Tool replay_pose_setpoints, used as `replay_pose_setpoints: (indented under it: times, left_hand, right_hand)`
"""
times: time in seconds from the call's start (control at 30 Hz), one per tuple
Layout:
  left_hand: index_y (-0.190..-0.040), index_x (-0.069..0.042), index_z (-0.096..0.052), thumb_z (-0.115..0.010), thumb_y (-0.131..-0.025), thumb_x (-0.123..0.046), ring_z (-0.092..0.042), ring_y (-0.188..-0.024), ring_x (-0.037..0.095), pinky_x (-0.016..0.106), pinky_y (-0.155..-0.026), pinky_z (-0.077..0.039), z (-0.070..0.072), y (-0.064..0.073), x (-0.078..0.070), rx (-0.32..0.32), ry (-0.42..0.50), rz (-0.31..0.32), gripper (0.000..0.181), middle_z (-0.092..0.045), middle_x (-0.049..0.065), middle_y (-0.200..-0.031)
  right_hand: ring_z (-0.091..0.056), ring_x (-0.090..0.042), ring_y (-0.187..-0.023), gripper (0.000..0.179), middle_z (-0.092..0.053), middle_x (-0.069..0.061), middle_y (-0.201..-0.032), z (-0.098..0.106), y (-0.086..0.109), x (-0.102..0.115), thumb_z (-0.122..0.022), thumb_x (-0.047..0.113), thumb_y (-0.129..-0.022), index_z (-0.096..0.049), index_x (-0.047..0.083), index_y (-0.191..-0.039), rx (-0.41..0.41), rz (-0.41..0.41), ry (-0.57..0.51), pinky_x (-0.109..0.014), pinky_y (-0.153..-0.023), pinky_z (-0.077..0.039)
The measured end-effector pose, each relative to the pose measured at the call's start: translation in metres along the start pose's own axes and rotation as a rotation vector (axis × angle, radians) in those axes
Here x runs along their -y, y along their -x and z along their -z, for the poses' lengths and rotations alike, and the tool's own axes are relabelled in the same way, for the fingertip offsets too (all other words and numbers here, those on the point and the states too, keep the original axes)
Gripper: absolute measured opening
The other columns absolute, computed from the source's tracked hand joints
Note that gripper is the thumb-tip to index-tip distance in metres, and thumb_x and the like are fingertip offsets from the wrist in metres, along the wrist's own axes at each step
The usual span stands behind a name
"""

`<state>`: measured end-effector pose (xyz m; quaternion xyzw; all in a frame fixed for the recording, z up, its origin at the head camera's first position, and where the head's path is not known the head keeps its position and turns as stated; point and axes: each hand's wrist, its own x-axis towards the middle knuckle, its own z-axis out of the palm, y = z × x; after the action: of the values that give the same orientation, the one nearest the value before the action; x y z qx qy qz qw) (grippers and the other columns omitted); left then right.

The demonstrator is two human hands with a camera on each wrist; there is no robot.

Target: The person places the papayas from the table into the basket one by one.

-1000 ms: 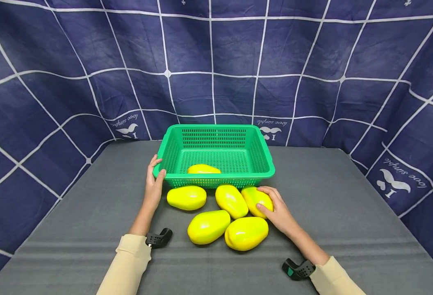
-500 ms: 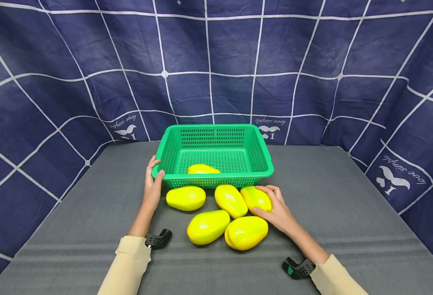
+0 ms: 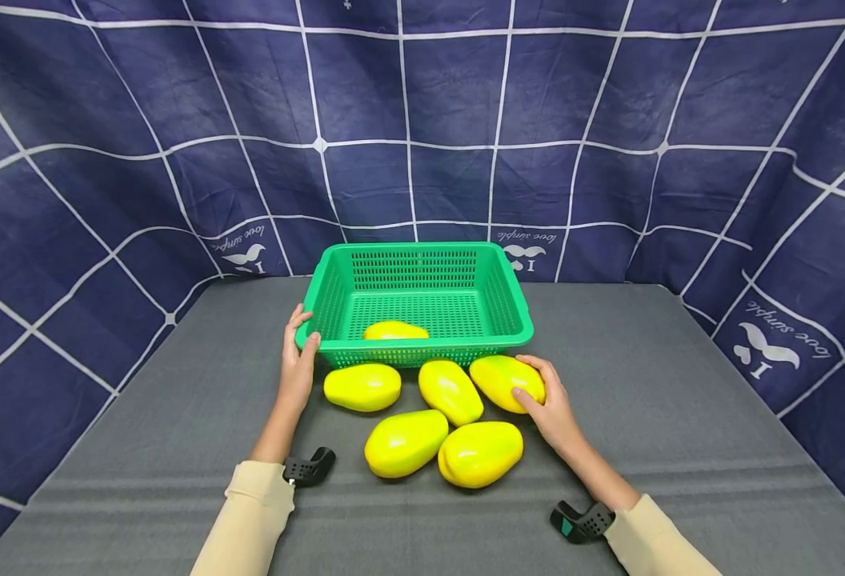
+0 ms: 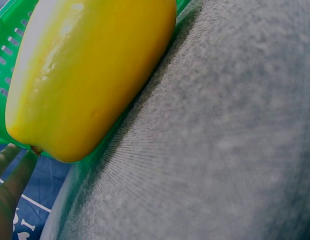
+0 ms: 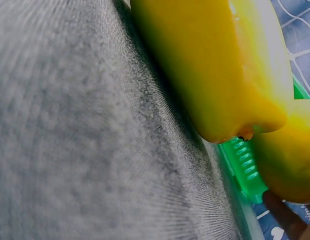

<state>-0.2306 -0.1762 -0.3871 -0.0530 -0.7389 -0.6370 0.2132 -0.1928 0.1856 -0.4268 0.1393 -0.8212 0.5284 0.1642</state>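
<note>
A green plastic basket (image 3: 422,346) with slotted walls stands at the back of the table. At its front left corner, my left hand (image 3: 298,364) grips the rim, thumb over the edge. One yellow papaya (image 3: 396,330) lies inside against the front wall. My right hand (image 3: 550,406) holds another papaya (image 3: 505,382) at its right end, thumb on the near side and fingers over the far side, just in front of the basket's right corner. In the right wrist view, a finger (image 5: 282,212) shows beside the held papaya (image 5: 290,165).
Left of the held one lie two papayas, a middle papaya (image 3: 450,392) and a left papaya (image 3: 362,387). Nearer are a front left papaya (image 3: 406,444) and a front right papaya (image 3: 480,454). A blue gridded cloth (image 3: 458,96) hangs behind the grey table (image 3: 646,384).
My right hand has shifted slightly right, and the papaya in it has turned, its right end swinging outward and away from the front right papaya. The left hand stays on the basket rim.
</note>
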Motion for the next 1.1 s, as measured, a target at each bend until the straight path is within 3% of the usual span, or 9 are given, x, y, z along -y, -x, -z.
replay_pose_setpoints:
  times: [0.2, 0.3, 0.53, 0.63, 0.77, 0.93, 1.1]
  left_hand:
    - [-0.132, 0.002, -0.034, -0.041, -0.092, -0.008, -0.009, -0.141, 0.025, 0.047, -0.112, -0.008, 0.0, 0.0, 0.0, -0.006, 0.011, -0.018, 0.042, -0.016, 0.011, -0.152]
    - [-0.133, 0.002, -0.034, -0.041, -0.092, -0.008, -0.009, -0.141, 0.025, 0.047, -0.112, -0.008, 0.001, 0.0, 0.0, -0.005, 0.004, -0.019, 0.042, -0.016, 0.011, -0.152]
    - [-0.133, 0.001, -0.034, -0.041, -0.093, -0.007, -0.009, -0.141, 0.025, 0.048, -0.112, -0.008, 0.001, 0.0, 0.001, -0.001, -0.005, -0.014, 0.041, -0.015, 0.013, -0.152]
    - [-0.133, 0.0, -0.034, -0.041, -0.093, -0.008, -0.009, -0.141, 0.025, 0.048, -0.112, -0.008, 0.001, 0.0, 0.001, 0.001, -0.005, -0.014, 0.041, -0.015, 0.012, -0.152]
    - [-0.133, 0.0, -0.033, -0.041, -0.093, -0.009, -0.009, -0.141, 0.025, 0.047, -0.113, -0.008, 0.001, 0.001, 0.001, 0.004, -0.005, -0.011, 0.041, -0.015, 0.011, -0.152]
    - [-0.133, 0.0, -0.033, -0.04, -0.094, -0.009, -0.008, -0.141, 0.024, 0.047, -0.113, -0.008, 0.001, 0.001, 0.001, 0.007, -0.008, -0.002, 0.041, -0.014, 0.01, -0.152]
    - [-0.133, 0.001, -0.033, -0.04, -0.093, -0.009, -0.008, -0.141, 0.024, 0.047, -0.112, -0.01, 0.0, 0.001, 0.0, 0.006, 0.0, -0.007, 0.042, -0.014, 0.01, -0.152]
  right_hand:
    - [-0.043, 0.001, -0.112, 0.049, -0.047, -0.02, -0.125, 0.001, 0.0, -0.003, -0.054, -0.004, -0.078, -0.043, -0.003, -0.127, -0.016, 0.218, -0.141, -0.012, -0.09, -0.033]
    - [-0.044, -0.001, -0.116, 0.051, -0.048, -0.013, -0.125, 0.001, 0.0, -0.004, -0.052, -0.007, -0.075, -0.042, -0.007, -0.125, -0.019, 0.328, -0.189, -0.013, -0.094, -0.032]
    - [-0.046, -0.013, -0.117, 0.049, -0.05, -0.005, -0.125, -0.001, -0.004, -0.006, -0.052, 0.006, -0.076, -0.04, -0.018, -0.117, -0.12, 0.535, -0.337, -0.021, -0.097, -0.034]
    - [-0.045, -0.016, -0.118, 0.051, -0.048, -0.007, -0.126, -0.001, -0.004, -0.005, -0.053, 0.008, -0.079, -0.036, -0.017, -0.12, -0.174, 0.554, -0.405, -0.023, -0.097, -0.034]
    - [-0.042, -0.017, -0.12, 0.054, -0.044, -0.008, -0.129, -0.001, -0.004, -0.001, -0.053, -0.003, -0.075, -0.033, -0.013, -0.124, -0.247, 0.524, -0.457, -0.024, -0.097, -0.033]
    - [-0.037, -0.016, -0.121, 0.06, -0.04, -0.003, -0.13, 0.0, -0.006, 0.005, -0.054, -0.015, -0.066, -0.035, -0.014, -0.123, -0.324, 0.48, -0.391, -0.022, -0.097, -0.032]
    - [-0.037, -0.013, -0.121, 0.065, -0.038, -0.003, -0.13, 0.001, -0.007, 0.016, -0.052, -0.023, -0.067, -0.027, -0.015, -0.126, -0.336, 0.427, -0.388, -0.018, -0.099, -0.032]
